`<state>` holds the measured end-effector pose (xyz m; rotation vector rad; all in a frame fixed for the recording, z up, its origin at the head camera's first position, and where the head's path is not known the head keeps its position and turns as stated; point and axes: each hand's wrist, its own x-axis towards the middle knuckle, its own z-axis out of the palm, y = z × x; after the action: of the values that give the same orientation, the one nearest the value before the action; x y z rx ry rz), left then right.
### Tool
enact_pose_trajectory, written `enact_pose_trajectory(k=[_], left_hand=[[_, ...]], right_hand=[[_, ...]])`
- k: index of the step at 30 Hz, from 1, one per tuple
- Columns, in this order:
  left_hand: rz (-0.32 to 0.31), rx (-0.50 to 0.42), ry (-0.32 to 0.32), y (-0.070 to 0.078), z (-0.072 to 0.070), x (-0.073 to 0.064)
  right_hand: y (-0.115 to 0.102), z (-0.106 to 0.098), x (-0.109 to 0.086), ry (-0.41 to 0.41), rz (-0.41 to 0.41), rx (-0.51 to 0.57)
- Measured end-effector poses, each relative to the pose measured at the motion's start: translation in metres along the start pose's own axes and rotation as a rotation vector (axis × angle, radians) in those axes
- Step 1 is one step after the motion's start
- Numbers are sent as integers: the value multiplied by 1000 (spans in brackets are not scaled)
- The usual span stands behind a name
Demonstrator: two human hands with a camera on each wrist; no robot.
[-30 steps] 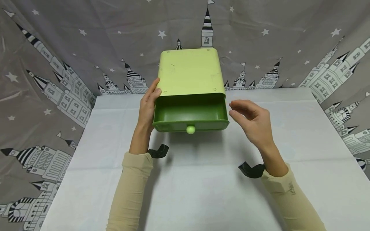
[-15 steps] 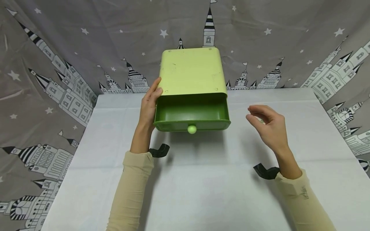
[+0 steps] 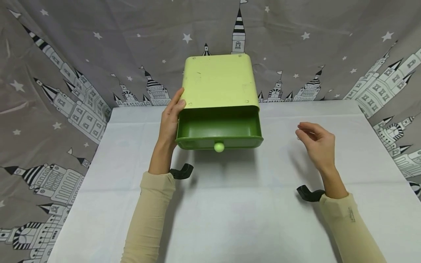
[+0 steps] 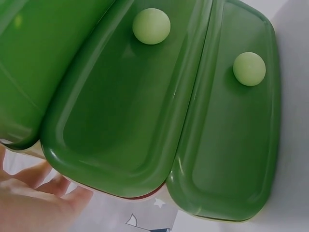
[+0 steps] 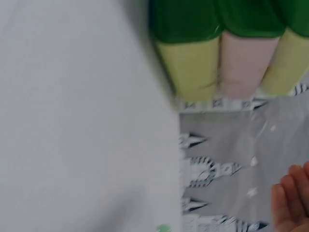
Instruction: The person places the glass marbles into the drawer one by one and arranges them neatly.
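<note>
A drawer unit (image 3: 217, 80) with a pale yellow-green top stands at the back of the table. Its green top drawer (image 3: 218, 142) is pulled out, and I see nothing inside. My left hand (image 3: 169, 122) rests against the unit's left side, fingers and thumb along its edge. In the left wrist view, two lower drawers (image 4: 111, 121) with round knobs are pushed in. Right of the unit, my right hand (image 3: 319, 146) hovers with bent fingers and the thumb near the index finger. By its fingertips shows a small pale bit; a green spot (image 5: 164, 227) appears in the right wrist view.
A white cloth (image 3: 230, 219) covers the table. Behind and at both sides hangs a grey curtain (image 3: 131, 22) with castles and stars. The unit's casing (image 5: 246, 63) shows yellow and pink sections. A black strap end (image 3: 309, 194) sticks out at my right wrist.
My right hand has moved rightward, away from the drawer's side, and its thumb and fingers have come closer together. My left hand and the pulled-out drawer keep their places.
</note>
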<state>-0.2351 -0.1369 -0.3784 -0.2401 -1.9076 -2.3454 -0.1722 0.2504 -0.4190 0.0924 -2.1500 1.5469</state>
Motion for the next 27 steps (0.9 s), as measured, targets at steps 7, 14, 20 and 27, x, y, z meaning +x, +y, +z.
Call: enact_pose_trajectory(k=[7,14,20,27], left_hand=[[-37,47,14,3,-2,1],[-44,49,22,4,-2,0],[-44,67,16,2,-3,0],[-33,44,11,3,-2,0]], right_hand=[[19,-5,5,99,18,-28],[48,-6,10,155,32,-96],[64,-7,12,113,49,-153],[80,-11,6,27,138,-286]])
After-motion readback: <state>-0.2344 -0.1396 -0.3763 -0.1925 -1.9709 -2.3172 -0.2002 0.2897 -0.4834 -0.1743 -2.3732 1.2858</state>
